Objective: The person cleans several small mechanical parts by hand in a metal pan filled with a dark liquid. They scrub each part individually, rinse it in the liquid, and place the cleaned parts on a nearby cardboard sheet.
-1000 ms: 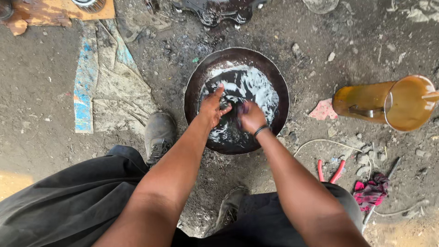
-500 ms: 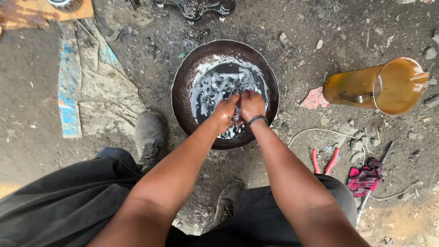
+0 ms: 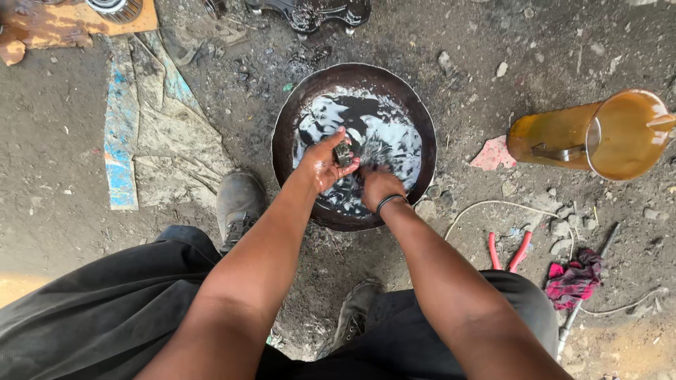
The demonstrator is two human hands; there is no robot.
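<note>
A round dark metal pan (image 3: 289, 119) stands on the dirt floor, holding foamy white and black liquid. Over its near half, my left hand (image 3: 320, 163) is wet and grips a small dark metal part (image 3: 343, 153) between thumb and fingers. Just to the right, my right hand (image 3: 377, 184), with a black band at the wrist, dips into the liquid with fingers curled down; what it touches is hidden by the foam.
A tipped orange plastic jug (image 3: 598, 135) lies at the right. Red-handled pliers (image 3: 508, 251), a red rag (image 3: 574, 278) and a white cord (image 3: 486, 205) lie near my right knee. My boots (image 3: 238, 204) flank the pan. A blue-edged sack (image 3: 141, 134) lies left.
My left hand has lifted the small metal part out of the liquid and turned palm up. My right hand has dropped lower into the pan. The view has shifted slightly.
</note>
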